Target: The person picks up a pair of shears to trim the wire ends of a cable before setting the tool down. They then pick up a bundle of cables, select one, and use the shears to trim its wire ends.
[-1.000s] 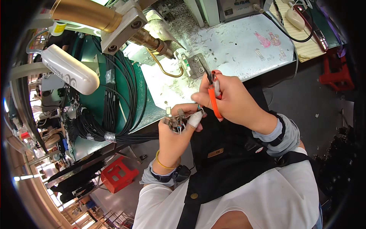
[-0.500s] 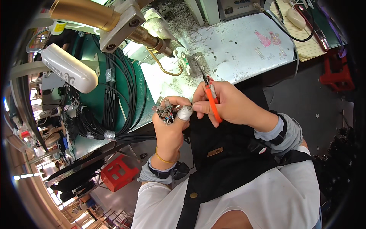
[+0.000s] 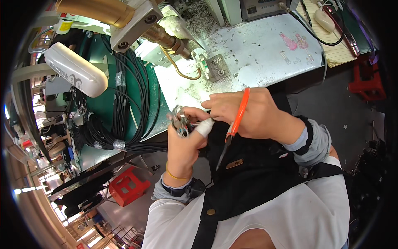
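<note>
Both hands are close together on the near side of the metal block (image 3: 217, 67): the left hand (image 3: 181, 150) is closed around small connectors (image 3: 180, 123), too bunched to count; the right hand (image 3: 258, 113) grips one orange-handled tool (image 3: 239, 112). Its dark tip, aimed toward the block earlier, now points away. Two red stools (image 3: 118, 191) flank the block, well apart.
</note>
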A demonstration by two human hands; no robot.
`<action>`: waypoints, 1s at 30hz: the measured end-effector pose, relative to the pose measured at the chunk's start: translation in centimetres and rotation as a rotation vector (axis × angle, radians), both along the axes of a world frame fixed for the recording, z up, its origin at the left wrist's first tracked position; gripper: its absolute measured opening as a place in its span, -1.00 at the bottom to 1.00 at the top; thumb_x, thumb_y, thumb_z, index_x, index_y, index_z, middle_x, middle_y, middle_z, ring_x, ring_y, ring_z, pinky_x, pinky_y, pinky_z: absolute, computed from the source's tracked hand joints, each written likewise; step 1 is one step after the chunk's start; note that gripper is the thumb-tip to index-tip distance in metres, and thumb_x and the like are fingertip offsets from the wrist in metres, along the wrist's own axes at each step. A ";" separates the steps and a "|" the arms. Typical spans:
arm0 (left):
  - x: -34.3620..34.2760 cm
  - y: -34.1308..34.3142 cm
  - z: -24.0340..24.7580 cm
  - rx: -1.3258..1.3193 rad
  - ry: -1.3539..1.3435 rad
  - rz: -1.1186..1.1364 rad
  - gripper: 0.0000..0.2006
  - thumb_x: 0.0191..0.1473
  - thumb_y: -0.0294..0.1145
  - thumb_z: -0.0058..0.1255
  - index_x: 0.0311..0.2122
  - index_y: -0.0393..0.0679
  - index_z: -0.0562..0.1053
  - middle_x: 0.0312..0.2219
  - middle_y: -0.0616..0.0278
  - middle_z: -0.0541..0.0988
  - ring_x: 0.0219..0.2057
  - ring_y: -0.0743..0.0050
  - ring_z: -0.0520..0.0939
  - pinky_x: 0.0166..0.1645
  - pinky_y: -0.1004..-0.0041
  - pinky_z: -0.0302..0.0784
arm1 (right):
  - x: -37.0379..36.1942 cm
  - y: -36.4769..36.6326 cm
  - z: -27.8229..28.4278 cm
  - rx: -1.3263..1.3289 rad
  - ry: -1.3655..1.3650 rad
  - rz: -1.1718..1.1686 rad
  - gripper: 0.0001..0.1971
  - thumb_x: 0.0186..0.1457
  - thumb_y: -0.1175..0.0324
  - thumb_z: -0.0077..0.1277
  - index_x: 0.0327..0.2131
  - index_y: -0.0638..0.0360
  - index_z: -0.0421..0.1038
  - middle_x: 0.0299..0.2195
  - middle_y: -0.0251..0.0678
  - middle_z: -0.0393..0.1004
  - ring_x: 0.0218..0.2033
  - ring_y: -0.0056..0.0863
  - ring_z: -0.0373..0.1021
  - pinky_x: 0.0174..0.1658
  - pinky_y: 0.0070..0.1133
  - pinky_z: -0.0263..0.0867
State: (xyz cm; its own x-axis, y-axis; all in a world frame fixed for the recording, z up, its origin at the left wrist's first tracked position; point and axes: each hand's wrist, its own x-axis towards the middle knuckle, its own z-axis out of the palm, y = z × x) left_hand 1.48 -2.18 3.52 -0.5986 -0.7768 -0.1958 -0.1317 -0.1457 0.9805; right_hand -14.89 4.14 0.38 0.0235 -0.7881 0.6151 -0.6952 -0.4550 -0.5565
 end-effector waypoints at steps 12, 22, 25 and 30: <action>-0.5 1.7 -1.4 -0.260 0.079 0.225 -0.80 -0.18 -0.72 0.01 -0.36 -0.33 0.33 -0.46 0.22 0.45 -0.42 0.61 0.45 -0.30 0.64 0.36 | 2.0 0.7 0.8 0.610 -1.275 0.228 -0.83 0.04 0.36 -0.10 -0.33 0.25 0.25 -0.47 -0.38 0.39 -0.40 -0.57 0.42 -0.50 -0.74 0.31; -0.7 1.5 -1.7 -0.335 0.057 0.216 -0.82 -0.16 -0.71 0.00 -0.37 -0.31 0.36 -0.48 0.23 0.44 -0.48 0.65 0.44 -0.38 0.67 0.36 | 1.8 0.8 0.9 0.577 -1.231 0.081 -0.81 -0.01 0.33 -0.02 -0.42 0.27 0.28 -0.57 -0.37 0.38 -0.55 -0.61 0.42 -0.62 -0.75 0.25; -0.2 0.9 -1.3 0.140 0.230 0.258 -0.84 -0.15 -0.68 0.00 -0.37 -0.30 0.36 -0.51 0.26 0.44 -0.51 0.69 0.41 -0.51 0.71 0.31 | 0.1 1.7 0.9 0.608 -0.403 -0.021 -0.73 -0.14 0.26 0.11 -0.58 0.27 0.29 -0.72 -0.33 0.34 -0.67 -0.54 0.39 -0.67 -0.67 0.20; -0.4 1.2 -1.5 0.047 0.171 0.265 -0.84 -0.16 -0.67 0.01 -0.37 -0.30 0.37 -0.53 0.29 0.43 -0.59 0.74 0.37 -0.62 0.75 0.20 | 1.0 1.9 0.3 0.607 -0.204 -0.140 -0.65 -0.26 0.21 0.19 -0.69 0.26 0.26 -0.81 -0.27 0.28 -0.76 -0.38 0.32 -0.68 -0.58 0.17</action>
